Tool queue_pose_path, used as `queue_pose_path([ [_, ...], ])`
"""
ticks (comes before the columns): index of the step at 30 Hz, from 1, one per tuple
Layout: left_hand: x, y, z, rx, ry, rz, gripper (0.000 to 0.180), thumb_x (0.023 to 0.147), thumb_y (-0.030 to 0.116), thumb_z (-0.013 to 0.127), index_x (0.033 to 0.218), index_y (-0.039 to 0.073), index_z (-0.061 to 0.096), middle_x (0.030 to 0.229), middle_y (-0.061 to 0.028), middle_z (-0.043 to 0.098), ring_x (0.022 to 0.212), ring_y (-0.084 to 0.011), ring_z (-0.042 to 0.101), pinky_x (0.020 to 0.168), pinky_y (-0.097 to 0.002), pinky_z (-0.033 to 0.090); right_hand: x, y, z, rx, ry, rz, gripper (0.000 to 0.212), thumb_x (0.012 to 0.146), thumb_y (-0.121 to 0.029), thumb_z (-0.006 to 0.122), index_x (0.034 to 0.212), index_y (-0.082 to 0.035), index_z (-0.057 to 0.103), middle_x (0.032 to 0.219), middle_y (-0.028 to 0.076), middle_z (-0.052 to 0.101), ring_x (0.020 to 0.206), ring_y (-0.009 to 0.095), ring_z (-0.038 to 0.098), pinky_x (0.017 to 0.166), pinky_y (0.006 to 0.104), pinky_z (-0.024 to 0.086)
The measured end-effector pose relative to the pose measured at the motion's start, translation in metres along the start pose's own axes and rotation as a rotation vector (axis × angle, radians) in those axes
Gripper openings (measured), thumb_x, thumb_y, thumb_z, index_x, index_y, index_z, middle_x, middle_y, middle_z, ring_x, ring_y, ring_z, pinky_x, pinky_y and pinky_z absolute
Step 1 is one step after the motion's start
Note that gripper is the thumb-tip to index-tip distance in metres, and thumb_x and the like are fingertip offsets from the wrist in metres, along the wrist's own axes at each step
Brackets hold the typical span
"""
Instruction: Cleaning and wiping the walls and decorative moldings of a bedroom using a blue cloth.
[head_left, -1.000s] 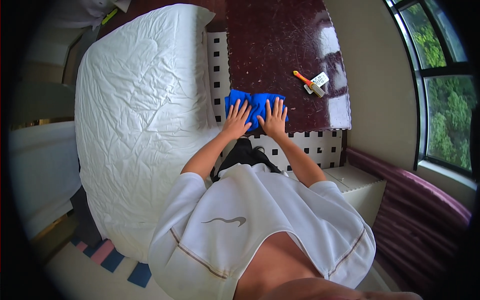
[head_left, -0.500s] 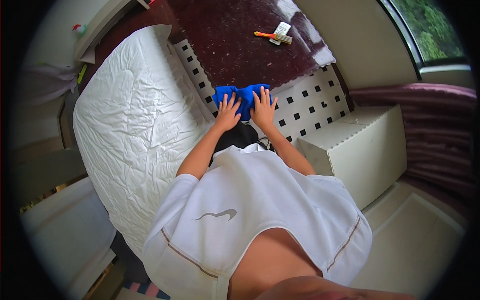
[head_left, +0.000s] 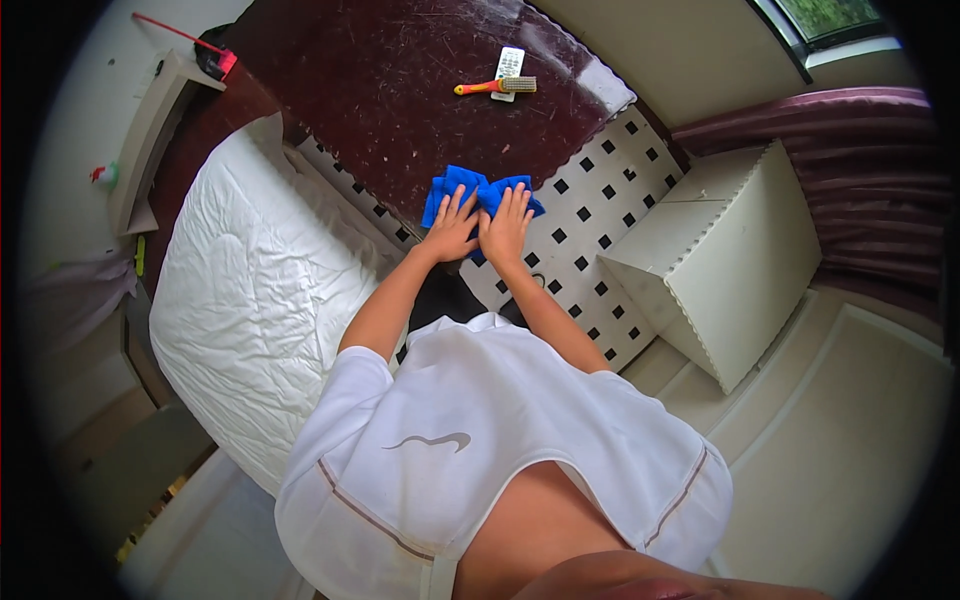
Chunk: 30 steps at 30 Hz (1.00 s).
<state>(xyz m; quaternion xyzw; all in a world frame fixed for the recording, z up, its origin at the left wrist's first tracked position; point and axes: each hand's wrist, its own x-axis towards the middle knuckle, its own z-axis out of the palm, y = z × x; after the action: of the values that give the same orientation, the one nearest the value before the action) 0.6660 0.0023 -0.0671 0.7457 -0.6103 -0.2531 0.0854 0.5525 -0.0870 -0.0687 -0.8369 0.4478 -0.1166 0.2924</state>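
Observation:
A bright blue cloth (head_left: 454, 183) lies bunched at the near edge of a dark red, scuffed surface (head_left: 390, 110). On the cloth's left part rests my left hand (head_left: 451, 228), palm down with fingers stretched and slightly apart. Beside it, my right hand (head_left: 507, 223) presses on the right part, its fingers extended flat. The two hands nearly touch at the middle, where the cloth rises in a fold between them. Neither hand wraps round the cloth. Farther off lies a brush (head_left: 496, 87) with a red and yellow handle, across a white remote control (head_left: 511, 60).
To the left is a bed with a wrinkled white cover (head_left: 270, 270). A white floor with black squares (head_left: 560, 225) shows at the right, beside a pale box-like cabinet (head_left: 735, 270) and a purple curtain (head_left: 850, 150). A red-handled tool (head_left: 180, 32) leans at the far left.
My hands have come closer together, the right one moving left, and the cloth is more bunched between them. The view has shifted, with more of the room's far left showing.

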Motion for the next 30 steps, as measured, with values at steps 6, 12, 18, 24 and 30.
queue_pose_path([
  [6,0.073,-0.043,-0.044,-0.062,0.069,0.215,0.067,0.084,0.038,0.060,0.143,0.012,0.040,0.158,-0.0097,0.015,0.147,-0.0323,0.004,0.116,-0.0518,0.005,0.069,-0.013,0.023,-0.124,0.222,0.138,0.068,0.090,-0.028,0.054,0.143,0.006,0.027,0.156,0.023,0.015,0.146,0.038,0.010,0.115,0.0554,0.007],
  [12,0.159,-0.086,-0.082,-0.084,0.239,0.276,0.066,0.081,0.037,0.064,0.139,0.012,0.044,0.156,-0.0073,0.024,0.146,-0.0295,0.012,0.117,-0.0491,0.010,0.180,-0.009,0.030,-0.150,0.257,0.138,0.068,0.091,-0.029,0.051,0.144,0.005,0.027,0.156,0.024,0.014,0.146,0.037,0.008,0.116,0.0537,0.004],
  [18,0.181,-0.116,-0.098,-0.054,0.363,0.224,0.062,0.081,0.040,0.064,0.135,0.013,0.049,0.154,-0.0074,0.028,0.145,-0.0289,0.014,0.117,-0.0470,0.011,0.237,-0.030,0.028,-0.167,0.178,-0.008,0.065,0.089,-0.027,0.053,0.141,0.004,0.033,0.154,0.025,0.018,0.145,0.038,0.013,0.115,0.0540,0.010],
  [24,0.136,-0.127,-0.102,-0.091,0.277,0.312,0.057,0.079,0.032,0.064,0.131,0.010,0.053,0.154,-0.0082,0.028,0.145,-0.0297,0.017,0.116,-0.0494,0.014,0.153,-0.058,0.047,-0.121,0.259,0.071,0.065,0.087,-0.019,0.057,0.143,0.001,0.031,0.154,0.024,0.021,0.144,0.039,0.018,0.115,0.0530,0.013],
  [30,0.014,-0.103,-0.073,-0.198,-0.071,0.467,0.063,0.073,0.028,0.068,0.131,0.009,0.051,0.154,-0.0130,0.026,0.145,-0.0340,0.015,0.115,-0.0514,0.010,-0.008,-0.094,0.043,-0.169,0.156,0.209,0.074,0.084,-0.007,0.060,0.147,-0.001,0.022,0.154,0.023,0.021,0.144,0.041,0.015,0.115,0.0535,0.013],
])
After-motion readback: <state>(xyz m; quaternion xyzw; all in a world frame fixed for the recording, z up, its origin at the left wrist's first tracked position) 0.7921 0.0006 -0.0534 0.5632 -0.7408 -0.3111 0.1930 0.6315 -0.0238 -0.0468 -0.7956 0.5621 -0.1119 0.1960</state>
